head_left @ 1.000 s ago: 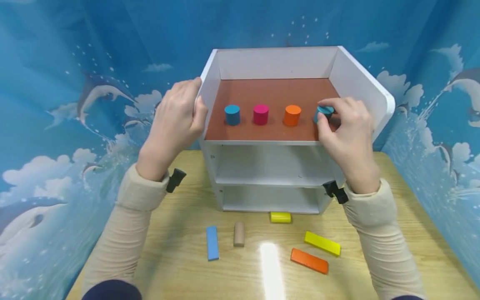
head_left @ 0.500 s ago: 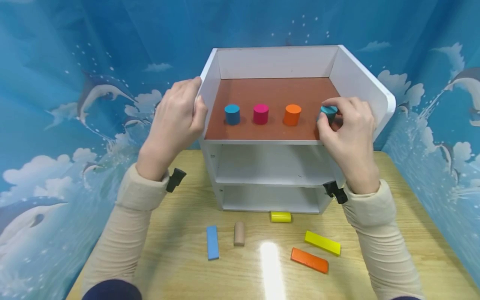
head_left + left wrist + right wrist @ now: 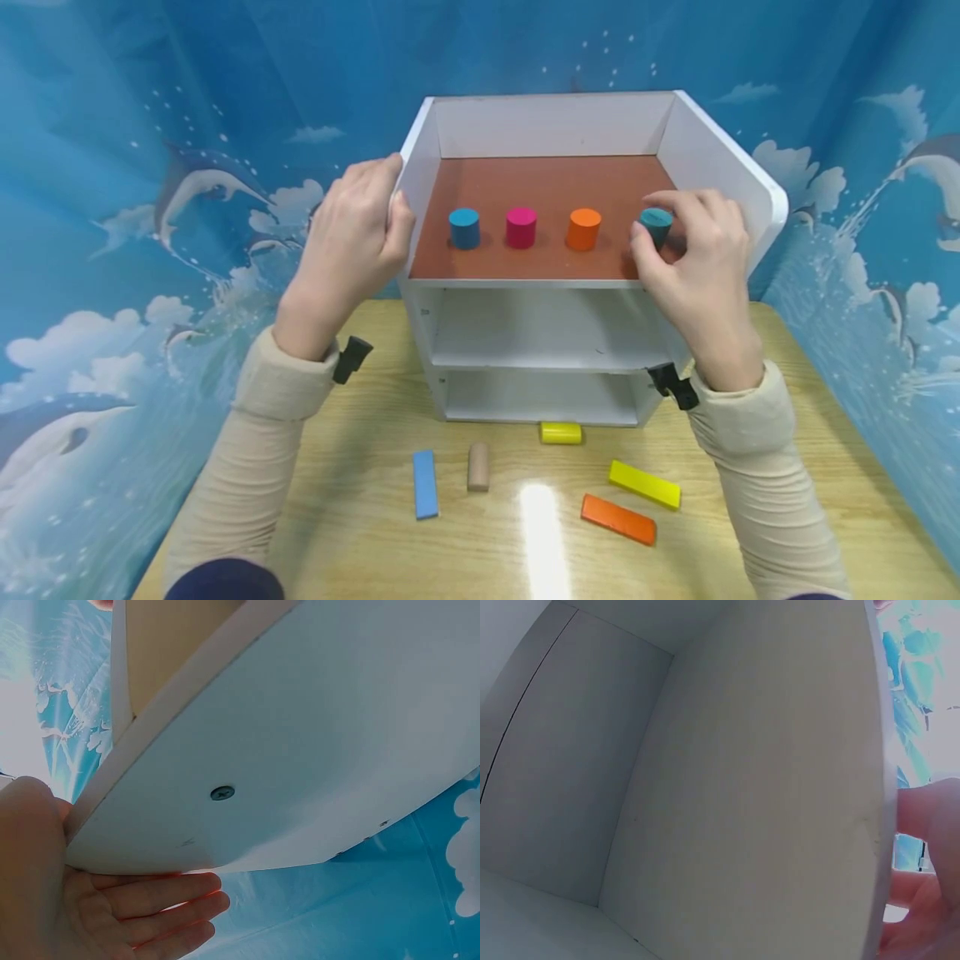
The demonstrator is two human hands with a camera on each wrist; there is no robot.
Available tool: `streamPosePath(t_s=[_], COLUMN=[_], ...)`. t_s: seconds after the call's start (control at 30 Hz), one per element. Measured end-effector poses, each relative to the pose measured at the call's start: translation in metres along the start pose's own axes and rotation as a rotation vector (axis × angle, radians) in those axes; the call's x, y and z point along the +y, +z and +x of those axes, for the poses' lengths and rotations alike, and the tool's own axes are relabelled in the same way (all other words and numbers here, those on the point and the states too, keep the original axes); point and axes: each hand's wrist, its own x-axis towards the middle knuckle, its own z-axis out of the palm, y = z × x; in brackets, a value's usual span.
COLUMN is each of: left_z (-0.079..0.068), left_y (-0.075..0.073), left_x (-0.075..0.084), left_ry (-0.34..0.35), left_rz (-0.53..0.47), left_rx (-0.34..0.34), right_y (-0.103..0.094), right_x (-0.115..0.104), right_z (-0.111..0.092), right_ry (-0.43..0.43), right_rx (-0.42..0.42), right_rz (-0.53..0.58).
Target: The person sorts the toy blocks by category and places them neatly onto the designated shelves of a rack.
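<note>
My left hand (image 3: pixel 356 221) holds the front of the left side panel of a white shelf unit (image 3: pixel 423 150). In the left wrist view, its fingers (image 3: pixel 169 896) lie along the panel's edge, near a screw head. At the right end of the brown top, my right hand (image 3: pixel 697 258) has thumb and fingers curled round an upright teal cylinder block (image 3: pixel 657 220). Left of it stand an orange cylinder (image 3: pixel 583 231), a magenta one (image 3: pixel 521 229) and a blue one (image 3: pixel 465 230), in a row. The right wrist view shows the unit's inside, with fingertips (image 3: pixel 911 814) beyond a board's edge.
On the wooden table (image 3: pixel 360 533) lie a yellow half-round block (image 3: pixel 560 433), a tan rounded block (image 3: pixel 478 467), a blue flat block (image 3: pixel 425 485), a yellow flat block (image 3: pixel 645 485) and an orange one (image 3: pixel 618 519). A blue dolphin-print curtain (image 3: pixel 225 75) surrounds the table.
The teal cylinder has shifted slightly right with my right hand, and more of its top face shows now. My left hand stays on the panel.
</note>
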Motion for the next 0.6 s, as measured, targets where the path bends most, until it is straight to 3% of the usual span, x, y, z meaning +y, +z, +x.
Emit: streamPosePath(t_s=[0.6], left_z=[0.000], left_y=[-0.001], left_x=[0.000], left_ry=[-0.012], left_rz=[0.002], left_rx=[-0.009], right_y=[-0.011], right_x=[-0.032], right_z=[-0.020], right_ry=[-0.134], right_rx=[0.191], right_rz=[0.139])
